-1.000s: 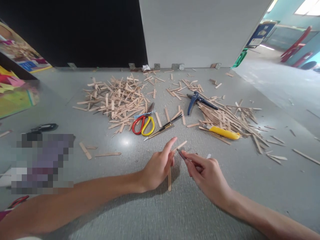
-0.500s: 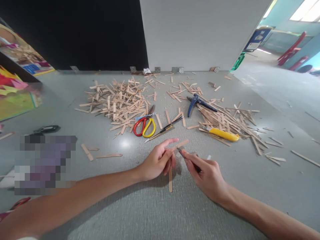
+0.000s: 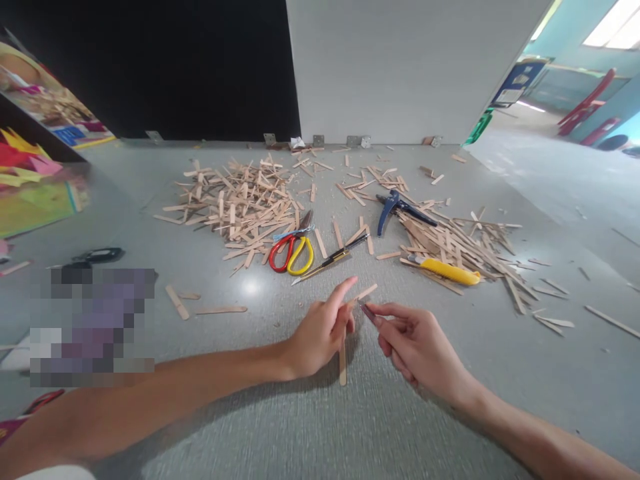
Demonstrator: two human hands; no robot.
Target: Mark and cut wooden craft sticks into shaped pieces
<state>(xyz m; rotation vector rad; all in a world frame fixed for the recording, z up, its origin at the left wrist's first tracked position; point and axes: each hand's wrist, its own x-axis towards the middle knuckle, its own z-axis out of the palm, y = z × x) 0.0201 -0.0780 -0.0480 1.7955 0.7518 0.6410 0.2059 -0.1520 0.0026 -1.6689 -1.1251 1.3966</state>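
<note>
A short wooden stick is pinched in my left hand, its free end pointing up and right, with the index finger stretched out beside it. My right hand is closed on a small dark tool, whose tip is close to the stick; whether they touch I cannot tell. Below my left hand another wooden stick lies on the grey surface. Red and yellow handled scissors and a black and gold pointed tool lie just beyond my hands.
Many cut stick pieces are heaped at the back left. More sticks lie at right, with blue pliers and a yellow cutter on them. A black and grey upright panel stands behind. A blurred-out object sits left.
My right hand has turned and its fingers have shifted round the tool, which has dropped slightly. My left hand has tilted, its index finger now pointing more upward. The view has moved slightly.
</note>
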